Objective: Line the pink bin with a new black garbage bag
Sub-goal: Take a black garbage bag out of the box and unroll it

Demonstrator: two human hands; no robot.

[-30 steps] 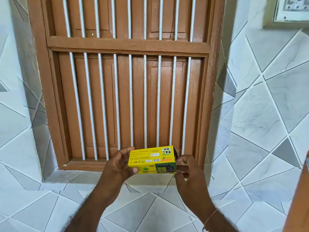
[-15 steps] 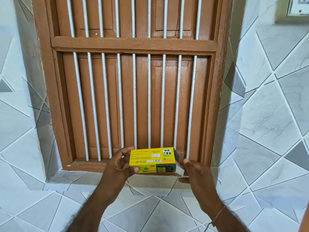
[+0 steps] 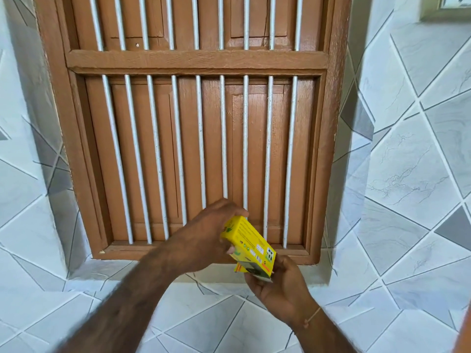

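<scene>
Box [image 3: 248, 242] tilted since before | left hand [image 3: 204, 240] grip clasps top | right hand [image 3: 283, 284] grip pinches flap

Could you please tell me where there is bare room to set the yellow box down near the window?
The tiled sill below the wooden window frame is bare left of the forearms. Its right part is crowded: the left hand and right hand hold the yellow box there. Only narrow gaps separate the white bars.
</scene>
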